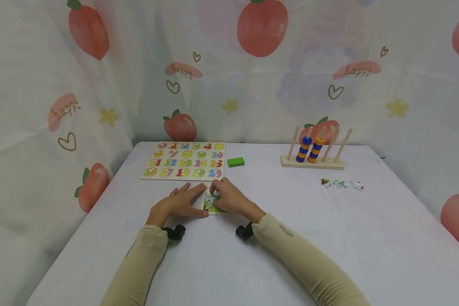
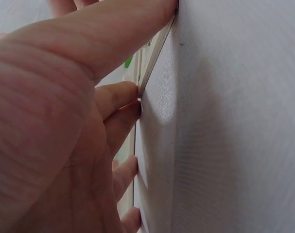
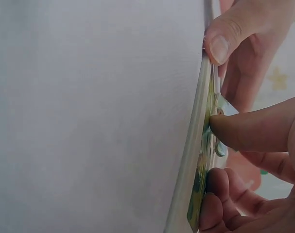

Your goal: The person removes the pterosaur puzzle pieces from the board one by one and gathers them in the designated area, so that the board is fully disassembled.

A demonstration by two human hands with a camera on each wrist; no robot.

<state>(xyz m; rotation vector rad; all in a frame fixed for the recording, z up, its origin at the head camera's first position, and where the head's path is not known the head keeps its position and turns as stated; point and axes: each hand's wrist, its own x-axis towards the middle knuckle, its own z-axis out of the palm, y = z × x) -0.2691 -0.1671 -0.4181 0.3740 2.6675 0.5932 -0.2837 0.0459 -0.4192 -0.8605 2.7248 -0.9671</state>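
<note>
- Here at the worktop [image 1: 210, 263], the small puzzle board [image 1: 208, 205] is the centre of attention, lying flat in front of the person, both hands on it!
- The left hand [image 1: 180, 202] is spread with straight fingers at the board's left side, thumb on the near corner, index fingertip by the far one, gripping nothing.
- The right hand [image 1: 232, 198] leans over the board, and in the right wrist view thumb and finger pinch a puzzle piece [image 3: 221, 149], tilted up against the picture.
- That same hand blocks much of the board's right part from the head view!
- Just beyond, crowding the far side: the number board [image 1: 191, 173], rows of coloured numerals up to 20, close to the left fingertips.
- Right beside it, near its right edge, a green block [image 1: 236, 162] on its own.
- Over to the right at the back, the wooden peg stand [image 1: 332, 165], blue and orange rings [image 1: 304, 148] stacked on two of its posts!
- And in front of that stand, three loose puzzle pieces [image 1: 340, 184] in a row, well apart from both hands.
- Behind everything, the fruit-printed curtain [image 1: 222, 85] closes off the worktop.
</note>
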